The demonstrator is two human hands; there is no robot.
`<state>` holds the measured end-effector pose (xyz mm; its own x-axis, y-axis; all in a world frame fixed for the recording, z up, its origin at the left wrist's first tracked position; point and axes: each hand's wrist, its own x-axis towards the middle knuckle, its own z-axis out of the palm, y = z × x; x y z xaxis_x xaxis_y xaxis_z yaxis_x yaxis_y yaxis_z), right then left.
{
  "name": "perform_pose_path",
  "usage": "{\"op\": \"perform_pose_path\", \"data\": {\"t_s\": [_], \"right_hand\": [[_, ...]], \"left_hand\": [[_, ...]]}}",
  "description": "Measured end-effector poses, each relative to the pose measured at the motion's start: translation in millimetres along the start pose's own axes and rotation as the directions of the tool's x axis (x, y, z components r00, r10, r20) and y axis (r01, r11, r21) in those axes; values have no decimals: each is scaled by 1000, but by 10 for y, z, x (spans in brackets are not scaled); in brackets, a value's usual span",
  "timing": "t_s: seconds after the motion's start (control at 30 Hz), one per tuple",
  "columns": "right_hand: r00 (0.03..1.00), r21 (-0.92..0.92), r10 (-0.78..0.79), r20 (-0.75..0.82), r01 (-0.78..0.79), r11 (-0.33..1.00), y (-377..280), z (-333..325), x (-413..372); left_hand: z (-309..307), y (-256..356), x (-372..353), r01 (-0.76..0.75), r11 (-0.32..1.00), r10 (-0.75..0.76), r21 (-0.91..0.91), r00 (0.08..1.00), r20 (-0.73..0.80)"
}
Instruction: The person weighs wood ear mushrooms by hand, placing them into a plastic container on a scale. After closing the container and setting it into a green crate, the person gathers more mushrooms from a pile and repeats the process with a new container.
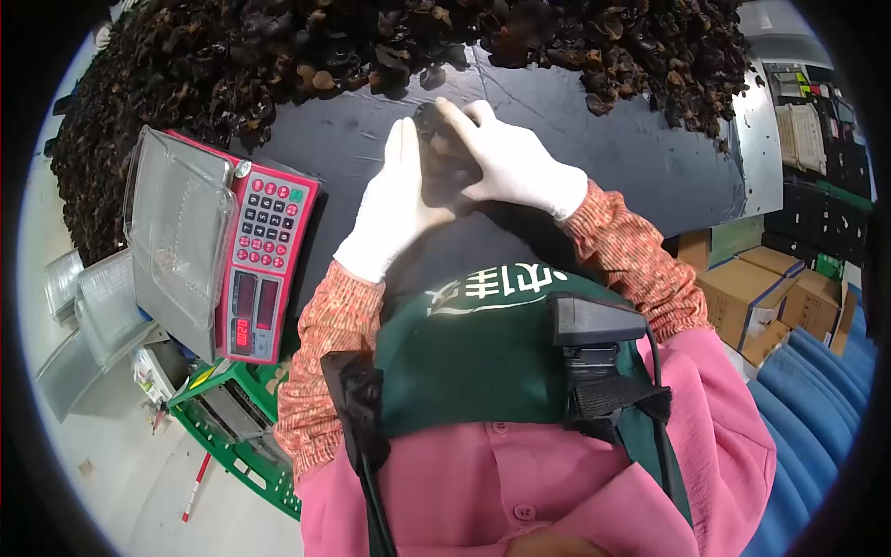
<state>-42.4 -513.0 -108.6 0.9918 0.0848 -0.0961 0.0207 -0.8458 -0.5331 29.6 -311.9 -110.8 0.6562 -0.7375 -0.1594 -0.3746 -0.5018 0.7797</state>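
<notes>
My left hand (394,195), in a white glove, presses against the left side of a blurred dark brown clump of wood ear mushrooms (444,162), its fingers straight and close together. My right hand (520,160), also white-gloved, curves round the right side with its fingers bent over the far end. The clump lies between both hands, low over the dark tabletop (353,125) near my body. I cannot make out whether a clear tray is under it. Beyond my hands a large heap of wood ear mushrooms (223,65) covers the far side of the table.
A pink scale (264,260) with a clear plastic tray (176,213) on its pan stands left of my left arm. Below it are a green crate (232,427) and more clear trays (102,306). Cardboard boxes (742,288) and blue sheeting (807,399) are at right.
</notes>
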Motion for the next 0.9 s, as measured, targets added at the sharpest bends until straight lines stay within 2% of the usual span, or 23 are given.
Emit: {"op": "perform_pose_path", "data": {"t_s": [0.03, 0.07, 0.17, 0.2, 0.3, 0.33, 0.43, 0.47, 0.57, 0.6, 0.63, 0.73, 0.77, 0.83, 0.9], "right_hand": [[999, 1, 2, 35, -2, 1000, 1, -17, 62], [996, 31, 27, 81, -30, 999, -4, -44, 122], [1000, 185, -8, -11, 10, 983, 178, 123, 210], [999, 288, -1, -48, 15, 958, 170, 131, 232], [998, 417, 2, -62, 24, 909, 102, 140, 216], [995, 518, 96, -5, -79, 852, -18, 58, 182], [992, 500, 111, 57, -124, 857, -293, -150, 251], [998, 472, 66, -12, -53, 880, -426, -235, 295], [966, 338, -190, -174, 240, 910, -829, -436, 625], [941, 354, -249, -229, 319, 879, -993, -464, 769], [912, 312, -315, -262, 389, 866, -1193, -518, 881], [833, 207, -473, -287, 536, 818, -1716, -454, 1312], [791, 174, -526, -313, 592, 787, -1884, -380, 1459], [825, 155, -540, -169, 563, 812, -2198, -394, 1633], [820, 106, -564, -98, 572, 813, -2334, -254, 1801]], "left_hand": [[-32, 57, 58, 48, 996, -45, -80, 998, 46], [61, -106, 65, -23, 997, 21, -80, 1000, -20], [98, -278, 137, -109, 982, 96, -155, 992, -86], [86, -210, 137, -73, 974, 48, -213, 991, -121], [89, -134, 80, 8, 878, -60, -478, 994, -93], [-1, 51, 18, 16, 916, -72, -401, 990, -124], [-148, 90, -121, -85, 958, 10, -274, 964, -266], [-248, 108, -190, -129, 955, 38, -266, 947, -320], [-754, 333, -415, -107, 950, -27, -294, 907, -420], [-908, 243, -474, -133, 990, 93, -41, 856, -508], [-1078, 361, -588, -87, 971, -43, -224, 854, -518], [-1557, 374, -929, -51, 999, 30, -13, 758, -652], [-1693, 311, -1052, 7, 993, -85, -121, 756, -649], [-1857, 133, -1205, -34, 967, -147, -253, 734, -663], [-1978, -49, -1340, 97, 958, -252, -271, 737, -627]]}}
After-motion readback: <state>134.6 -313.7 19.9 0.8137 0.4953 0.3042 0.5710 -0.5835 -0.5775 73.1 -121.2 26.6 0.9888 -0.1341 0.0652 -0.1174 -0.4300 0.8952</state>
